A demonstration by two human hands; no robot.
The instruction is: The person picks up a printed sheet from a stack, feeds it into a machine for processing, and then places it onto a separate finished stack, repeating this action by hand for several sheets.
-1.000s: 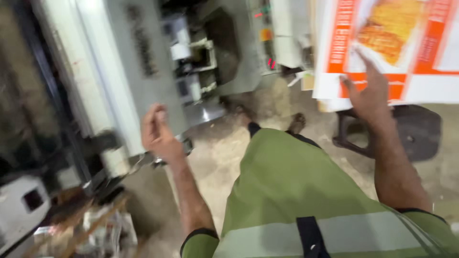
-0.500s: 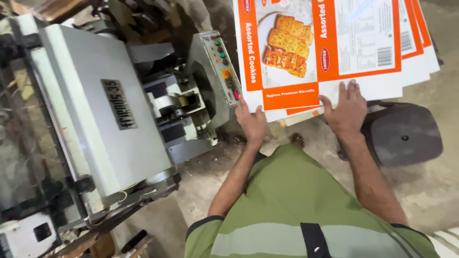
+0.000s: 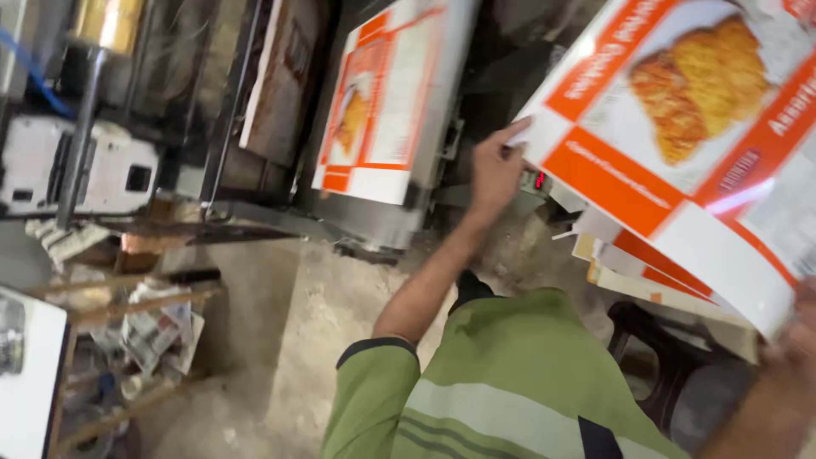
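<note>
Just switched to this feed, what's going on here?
A person in a green shirt holds a large printed carton sheet, orange and white with a food picture. The left hand grips its near corner; the right hand is at the lower edge, mostly out of frame. More sheets lie stacked beneath. Another sheet sits in the machine.

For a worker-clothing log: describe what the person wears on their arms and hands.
Left hand is bare: no glove, ring or watch visible. The left arm has a short olive-green sleeve with a dark cuff band. Right hand is blurred at the frame edge; it appears ungloved.
</note>
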